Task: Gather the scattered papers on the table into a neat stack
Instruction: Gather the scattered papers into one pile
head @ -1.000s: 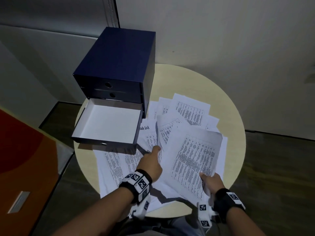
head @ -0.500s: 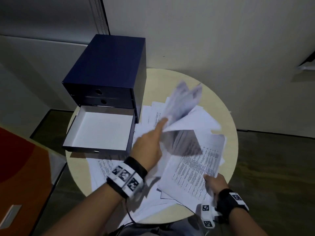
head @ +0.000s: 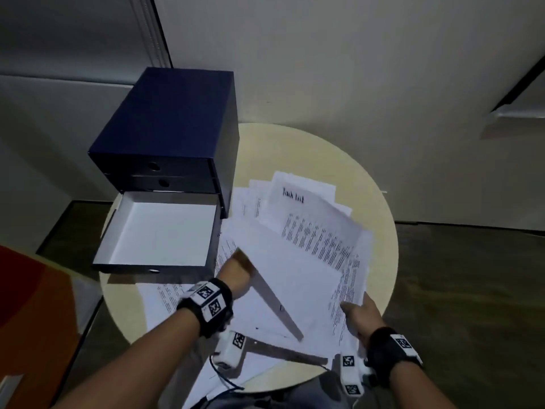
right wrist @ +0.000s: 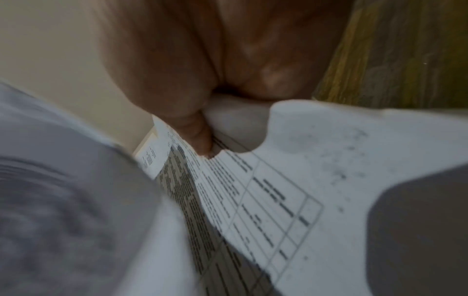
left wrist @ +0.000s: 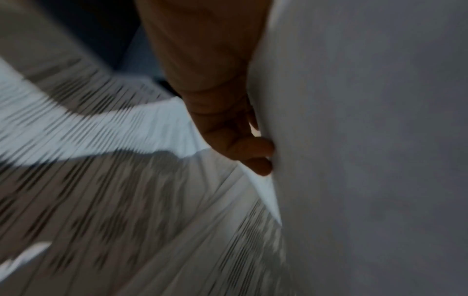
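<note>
White printed papers (head: 312,231) lie spread over the round beige table (head: 295,149). My left hand (head: 236,273) grips the near-left edge of a raised sheet (head: 283,278) whose blank back faces me; its fingers are hidden under the paper. In the left wrist view curled fingers (left wrist: 250,152) press into that sheet (left wrist: 367,140). My right hand (head: 358,312) pinches the near-right corner of a bundle of printed sheets (head: 345,278), thumb on top. The right wrist view shows the thumb (right wrist: 195,128) clamped on the printed pages (right wrist: 266,190). More sheets (head: 165,299) lie flat under my left wrist.
A dark blue drawer box (head: 177,122) stands at the table's back left, its bottom drawer (head: 159,231) pulled out with a bare white floor. An orange panel (head: 29,305) sits low on the left. Pale walls stand behind the table, dark floor to the right.
My left hand reached to the far papers, lifted several and swept them back over the bundle. The right hand kept its pinch on the near-right corner.
</note>
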